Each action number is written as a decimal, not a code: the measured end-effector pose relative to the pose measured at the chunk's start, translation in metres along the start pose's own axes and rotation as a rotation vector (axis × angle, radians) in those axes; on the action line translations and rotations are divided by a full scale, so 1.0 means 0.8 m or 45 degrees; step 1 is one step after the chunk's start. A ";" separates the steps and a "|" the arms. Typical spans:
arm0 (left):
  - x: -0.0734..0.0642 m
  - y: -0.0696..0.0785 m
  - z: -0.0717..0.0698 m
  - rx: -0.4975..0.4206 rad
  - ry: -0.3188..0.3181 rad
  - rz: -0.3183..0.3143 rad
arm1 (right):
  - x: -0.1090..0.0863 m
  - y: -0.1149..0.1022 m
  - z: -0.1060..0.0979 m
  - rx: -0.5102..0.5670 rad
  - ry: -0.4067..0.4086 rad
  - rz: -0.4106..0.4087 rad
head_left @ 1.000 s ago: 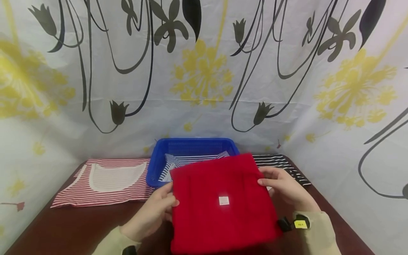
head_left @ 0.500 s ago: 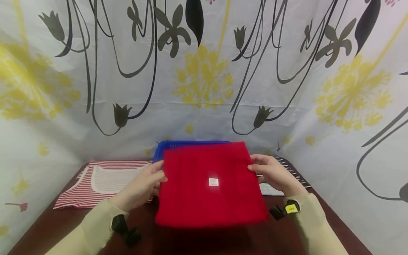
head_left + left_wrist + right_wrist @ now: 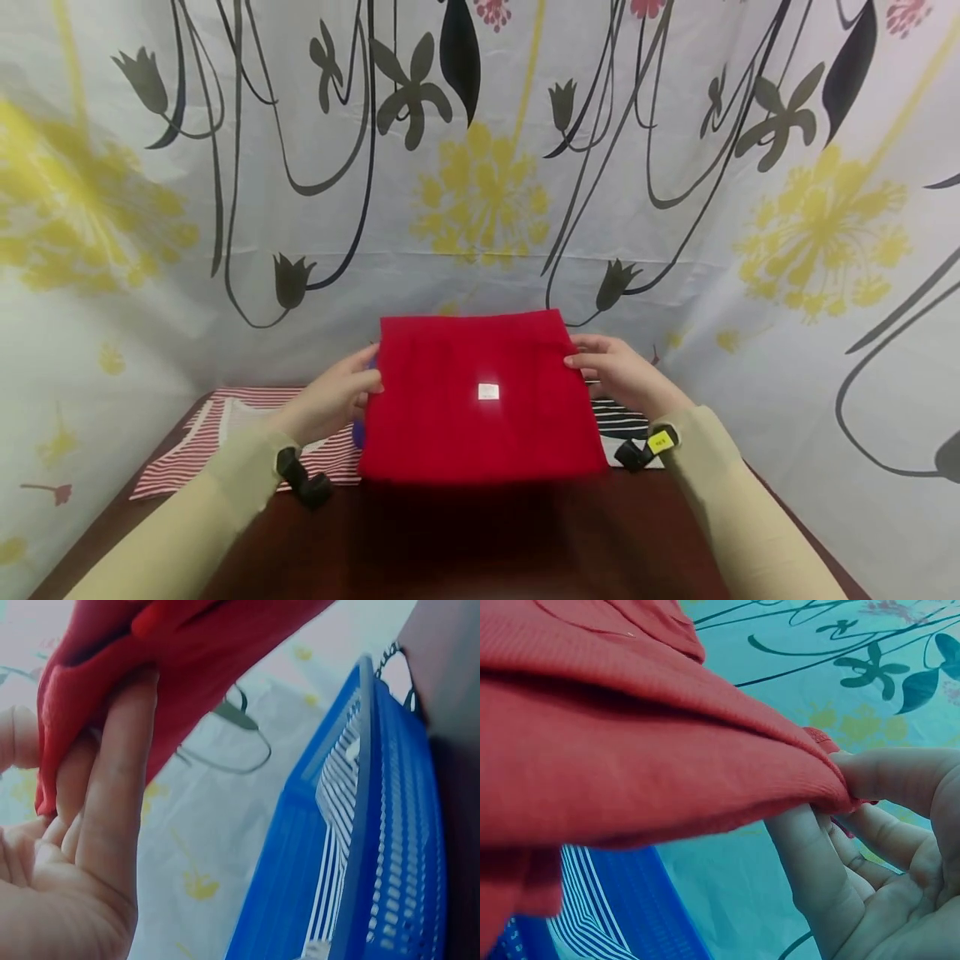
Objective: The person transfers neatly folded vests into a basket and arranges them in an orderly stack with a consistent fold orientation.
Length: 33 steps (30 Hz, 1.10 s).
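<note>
A folded red garment with a small white label is held up by its two sides. My left hand pinches its left edge, thumb in front and fingers behind. On the opposite edge my right hand has the same kind of pinch. In the right wrist view the layered folds of the garment show above the basket, with a ribbed band among them. The blue basket, holding a striped cloth, appears below and beyond the garment in the left wrist view; from the head it is mostly hidden.
A red-and-white striped garment lies flat on the dark table at the left. Black-and-white striped cloth lies at the right, partly covered from view. A flower-printed sheet hangs behind the table.
Both hands have carried the red garment forward and up, away from the body and slightly left. It now covers most of the basket in the head view. The head view has tilted up a little.
</note>
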<state>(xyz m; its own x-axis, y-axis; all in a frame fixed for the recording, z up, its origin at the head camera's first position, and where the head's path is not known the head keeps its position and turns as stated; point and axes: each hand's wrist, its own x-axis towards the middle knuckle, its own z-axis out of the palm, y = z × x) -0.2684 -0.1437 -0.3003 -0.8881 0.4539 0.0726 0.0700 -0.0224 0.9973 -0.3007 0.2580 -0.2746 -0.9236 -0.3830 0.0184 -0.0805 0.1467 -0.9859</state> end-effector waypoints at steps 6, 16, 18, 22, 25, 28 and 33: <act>0.020 -0.005 -0.019 -0.018 0.014 -0.025 | 0.027 -0.008 -0.004 0.012 0.018 0.060; 0.058 0.005 -0.035 0.059 -0.034 -0.025 | 0.061 -0.010 -0.019 0.037 -0.023 0.104; 0.063 0.008 -0.038 0.074 -0.042 -0.041 | 0.066 -0.010 -0.021 0.046 -0.028 0.110; 0.075 0.013 -0.046 0.121 -0.062 -0.041 | 0.074 -0.014 -0.025 0.071 -0.022 0.116; 0.083 0.016 -0.051 0.150 -0.070 -0.024 | 0.078 -0.018 -0.028 0.078 -0.010 0.115; 0.090 0.017 -0.055 0.160 -0.073 -0.024 | 0.081 -0.021 -0.030 0.067 -0.001 0.120; 0.099 0.015 -0.057 0.171 -0.097 -0.063 | 0.084 -0.022 -0.035 0.052 0.004 0.145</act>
<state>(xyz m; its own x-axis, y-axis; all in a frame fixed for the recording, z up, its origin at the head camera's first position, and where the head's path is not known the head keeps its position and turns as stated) -0.3587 -0.1489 -0.2817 -0.8552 0.5180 0.0171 0.0917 0.1187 0.9887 -0.3715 0.2552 -0.2513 -0.9269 -0.3633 -0.0936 0.0403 0.1516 -0.9876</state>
